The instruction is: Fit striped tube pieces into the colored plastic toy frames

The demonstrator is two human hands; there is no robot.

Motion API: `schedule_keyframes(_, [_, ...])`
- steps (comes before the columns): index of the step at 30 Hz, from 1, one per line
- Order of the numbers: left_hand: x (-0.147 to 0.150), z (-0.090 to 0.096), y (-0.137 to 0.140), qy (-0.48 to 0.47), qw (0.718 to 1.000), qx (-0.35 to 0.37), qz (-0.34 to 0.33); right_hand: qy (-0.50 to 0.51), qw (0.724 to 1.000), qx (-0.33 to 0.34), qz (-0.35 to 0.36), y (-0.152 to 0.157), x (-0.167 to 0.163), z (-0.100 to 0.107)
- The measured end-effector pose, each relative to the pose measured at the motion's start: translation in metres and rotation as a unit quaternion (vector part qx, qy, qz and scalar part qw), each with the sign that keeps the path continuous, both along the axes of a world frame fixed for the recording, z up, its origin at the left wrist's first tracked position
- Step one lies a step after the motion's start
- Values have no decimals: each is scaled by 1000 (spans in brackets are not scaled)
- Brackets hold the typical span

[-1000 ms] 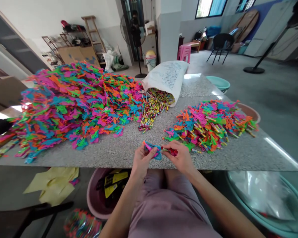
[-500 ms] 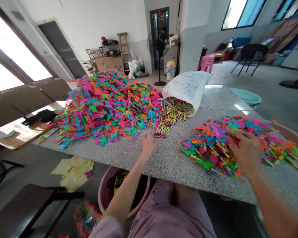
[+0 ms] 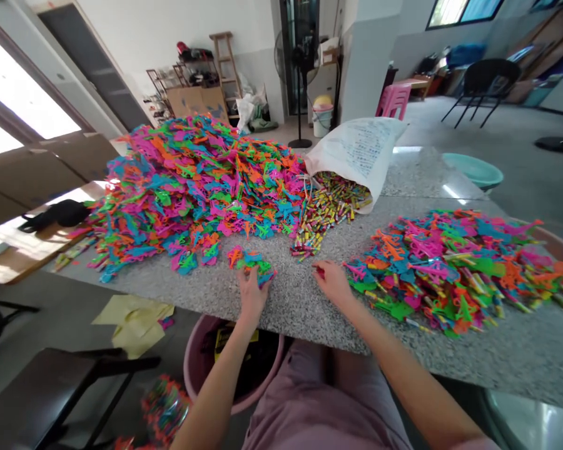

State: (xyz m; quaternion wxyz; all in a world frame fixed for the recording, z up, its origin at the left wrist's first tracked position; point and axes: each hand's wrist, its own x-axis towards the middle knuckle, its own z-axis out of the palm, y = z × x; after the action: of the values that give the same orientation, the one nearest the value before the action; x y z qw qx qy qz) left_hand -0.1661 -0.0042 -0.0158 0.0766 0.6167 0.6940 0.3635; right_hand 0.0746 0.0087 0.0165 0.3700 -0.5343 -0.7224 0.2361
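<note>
My left hand (image 3: 251, 299) curls its fingers and thumb round a small cluster of flat plastic pieces (image 3: 250, 257) in orange, blue and green on the stone table (image 3: 291, 303). To its right, my right hand (image 3: 334, 286) is closed in a pinch above the table; a bit of dark red shows at the fingertips, too small to name. Beyond the hands, short yellow-and-red wrapped sticks (image 3: 312, 232) spill from a white sack (image 3: 356, 150). Close by on the right lies a heap of coloured plastic pieces with wrapped sticks attached (image 3: 443, 269).
A big mound of coloured plastic pieces (image 3: 201, 187) covers the table's left part. Below the front edge stands a pink tub (image 3: 191, 369), with a dark chair (image 3: 42, 387) further left. A green basin (image 3: 473, 167) is beyond the table at right.
My right hand has left the right heap and moved left to the table's middle. My left hand has shifted left and now has a small cluster of plastic pieces under its fingers.
</note>
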Motion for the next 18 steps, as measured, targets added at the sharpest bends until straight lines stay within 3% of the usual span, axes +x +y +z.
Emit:
schedule_keyframes(3, [1, 9, -13, -54, 998, 3, 44, 2, 1000, -18, -15, 25, -10, 2])
schedule_keyframes(6, [8, 17, -26, -185, 979, -74, 52, 21, 999, -40, 12, 23, -21, 4])
schedule_keyframes(7, [13, 19, -31, -270, 956, -98, 51, 48, 997, -60, 32, 15, -24, 5])
schedule_keyframes(9, [28, 25, -43, -477, 869, -125, 39, 140, 977, -139, 75, -8, -28, 7])
schedule_keyframes(11, [47, 32, -56, -642, 755, -132, 17, 254, 928, -256, 94, -34, -26, 9])
schedule_keyframes(13, [66, 40, -68, -715, 683, -149, -7, 335, 874, -343, 79, -57, -20, 12])
schedule_keyframes(15, [82, 47, -79, -738, 654, -163, -14, 372, 851, -366, 57, -73, -9, 16])
schedule_keyframes(18, [98, 54, -90, -754, 634, -172, -24, 371, 872, -317, 35, -87, 7, 22])
